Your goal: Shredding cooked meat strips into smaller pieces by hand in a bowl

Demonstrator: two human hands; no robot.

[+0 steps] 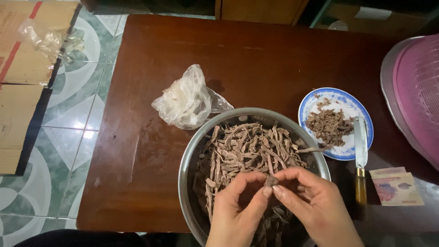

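Both hands (pixel 274 206) pinch one strip (pixel 271 181) — over strip-filled metal bowl (pixel 187 155).

A dark reddish-brown wooden table (pixel 151 174) stands on a glossy floor of green-and-white patterned tiles (pixel 68 151); flattened cardboard (pixel 20 91) lies at far left, wooden furniture (pixel 260 10) beyond

Your left hand (pixel 235 208) and right hand (pixel 315 206): fingers (pixel 266 191) pinching one brown strip (pixel 271 181); metal bowl (pixel 192 151) of strips beneath them.
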